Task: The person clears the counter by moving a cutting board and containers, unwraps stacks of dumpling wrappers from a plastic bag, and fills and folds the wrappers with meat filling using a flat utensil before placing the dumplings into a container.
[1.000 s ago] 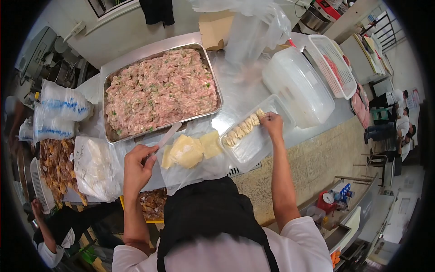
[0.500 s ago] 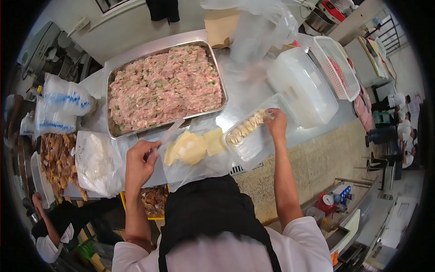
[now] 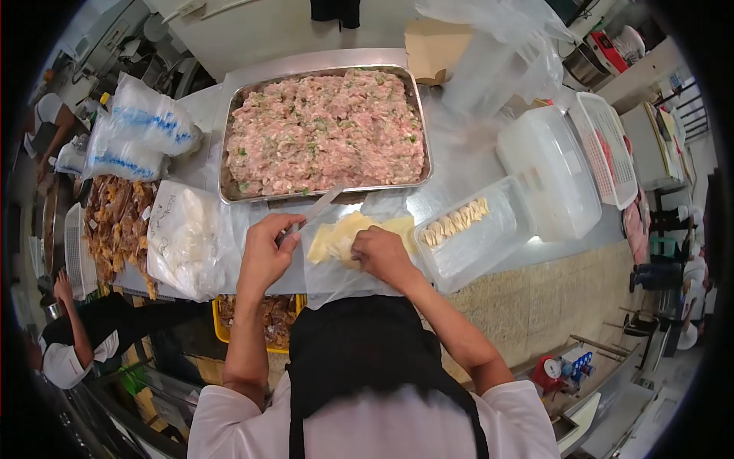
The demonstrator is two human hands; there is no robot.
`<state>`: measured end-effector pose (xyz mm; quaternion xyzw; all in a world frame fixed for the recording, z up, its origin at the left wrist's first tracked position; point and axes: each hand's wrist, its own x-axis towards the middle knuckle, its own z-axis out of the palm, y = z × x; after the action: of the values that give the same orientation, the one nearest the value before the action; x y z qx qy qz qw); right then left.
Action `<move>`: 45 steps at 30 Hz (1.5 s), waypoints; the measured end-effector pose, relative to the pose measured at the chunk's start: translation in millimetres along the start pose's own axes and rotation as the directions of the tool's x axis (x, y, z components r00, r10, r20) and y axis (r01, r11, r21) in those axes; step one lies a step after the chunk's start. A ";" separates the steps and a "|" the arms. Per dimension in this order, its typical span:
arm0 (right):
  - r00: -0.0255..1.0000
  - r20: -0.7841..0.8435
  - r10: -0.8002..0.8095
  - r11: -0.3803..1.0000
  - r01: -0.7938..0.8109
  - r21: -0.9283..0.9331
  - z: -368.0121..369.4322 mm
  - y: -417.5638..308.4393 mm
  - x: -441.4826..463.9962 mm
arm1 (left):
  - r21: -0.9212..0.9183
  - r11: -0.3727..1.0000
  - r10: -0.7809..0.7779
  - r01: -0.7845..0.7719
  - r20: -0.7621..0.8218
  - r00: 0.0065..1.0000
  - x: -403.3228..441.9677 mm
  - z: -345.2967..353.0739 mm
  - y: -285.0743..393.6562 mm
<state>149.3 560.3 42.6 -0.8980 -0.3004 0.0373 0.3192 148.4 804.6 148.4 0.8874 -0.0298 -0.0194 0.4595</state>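
Note:
My left hand point(image 3: 269, 249) is closed round the handle of a flat spatula point(image 3: 324, 203), its blade pointing up to the right near the tray. My right hand point(image 3: 382, 256) has its fingers pressed together on the pile of yellow dough wrappers point(image 3: 333, 237); whether it pinches one is hidden. The wrappers lie on clear plastic. Behind them a metal tray point(image 3: 430, 170) is full of minced meat with green bits point(image 3: 329, 134). To the right, a clear plastic container point(image 3: 489, 252) holds a row of folded dumplings point(image 3: 456, 222).
An upturned clear tub point(image 3: 550, 172) and a white basket point(image 3: 604, 145) stand at the right. Plastic bags point(image 3: 505, 65) lie at the back. Left are wrapped packs point(image 3: 145, 126), a white bag point(image 3: 187, 241) and brown pieces point(image 3: 118, 222). A co-worker's arm point(image 3: 73, 314) shows lower left.
My right hand has left the dumpling row and moved left onto the wrappers. My left hand still holds the spatula. The whole view has shifted, with the table now further right.

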 end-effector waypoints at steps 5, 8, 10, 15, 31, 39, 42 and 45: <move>0.996 -0.074 -0.048 0.999 0.046 -0.026 -14.8 -15.3 -2.5 | 0.039 0.998 -0.048 0.048 0.017 0.999 -4.4 -4.6 -11.8; 0.997 -0.054 -0.062 0.998 0.061 -0.025 -5.6 -9.6 -4.1 | 0.032 0.998 -0.059 0.058 0.034 0.998 -3.7 -2.7 -14.6; 0.997 -0.075 -0.007 0.996 0.014 0.089 -4.3 -4.3 -2.8 | 0.034 0.997 -0.070 0.069 0.048 0.996 -2.7 2.8 -20.9; 0.949 -0.029 0.313 0.829 -0.258 0.496 -11.5 3.5 -3.0 | -0.156 0.961 -0.196 0.228 0.197 0.961 -3.8 39.6 -27.2; 0.829 -0.039 0.557 0.150 -0.054 0.987 -49.5 49.9 -41.7 | -0.406 0.866 -0.246 0.294 0.167 0.955 -9.6 98.6 -47.9; 0.875 -0.012 0.485 -0.501 0.289 0.816 -82.5 57.4 -68.5 | 0.087 0.994 0.053 -0.067 0.148 0.988 32.6 50.6 -17.6; 0.896 -0.064 0.439 -0.557 0.327 0.764 -76.6 56.2 -68.0 | 0.304 0.879 0.327 -0.366 0.173 0.929 69.8 39.2 11.4; 0.881 -0.021 0.472 -0.517 0.296 0.803 -61.9 57.6 -68.4 | 0.562 0.716 0.293 -0.413 0.295 0.909 109.4 48.5 22.3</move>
<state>139.2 452.2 48.8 -0.1561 0.0617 0.1090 0.9798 253.7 744.4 137.9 0.9595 -0.2464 -0.0023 0.1366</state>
